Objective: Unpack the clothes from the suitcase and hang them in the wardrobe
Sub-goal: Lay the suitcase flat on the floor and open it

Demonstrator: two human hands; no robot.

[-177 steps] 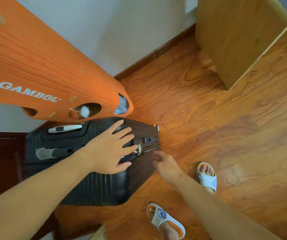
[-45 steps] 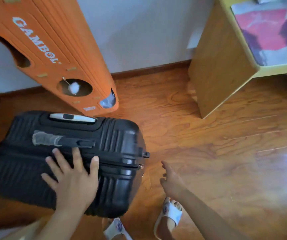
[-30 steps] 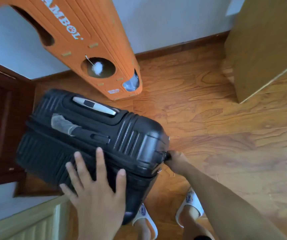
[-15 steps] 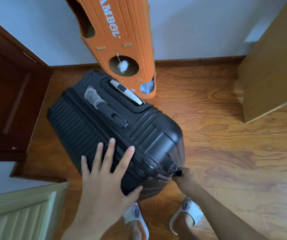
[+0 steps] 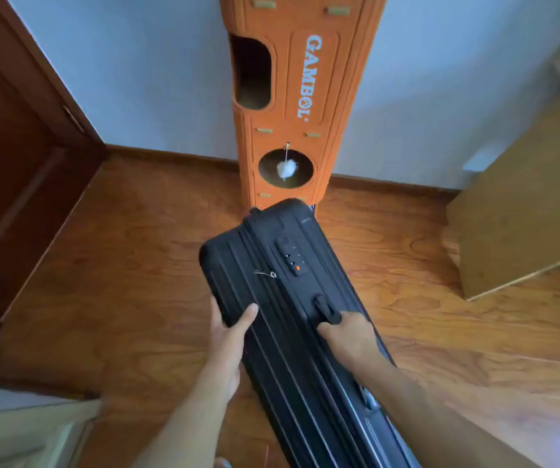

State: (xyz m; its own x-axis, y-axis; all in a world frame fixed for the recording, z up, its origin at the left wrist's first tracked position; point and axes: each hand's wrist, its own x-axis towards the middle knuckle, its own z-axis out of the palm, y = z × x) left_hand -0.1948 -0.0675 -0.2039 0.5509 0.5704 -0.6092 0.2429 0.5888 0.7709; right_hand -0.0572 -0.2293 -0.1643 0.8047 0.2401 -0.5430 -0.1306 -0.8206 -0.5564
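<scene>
A black ribbed hard-shell suitcase [image 5: 282, 265] lies tilted on its narrow side in the middle of the wooden floor, closed, its combination lock facing up. My left hand [image 5: 229, 336] grips its left edge, thumb on top and fingers under the shell. My right hand [image 5: 347, 336] holds the side carry handle [image 5: 325, 309], fingers curled round it. No clothes show. The suitcase's near end runs out of the picture at the bottom.
An orange cardboard cat tower [image 5: 292, 106] marked GAMBOL stands against the white wall just behind the suitcase. A dark brown door [image 5: 18, 170] is at left, a light wooden cabinet [image 5: 525, 214] at right, and a pale radiator or panel [image 5: 18, 434] at bottom left.
The suitcase has swung round and tipped from upright onto its side, lock face up. My left hand went from lying flat on the shell to gripping its edge; my right hand took the side handle.
</scene>
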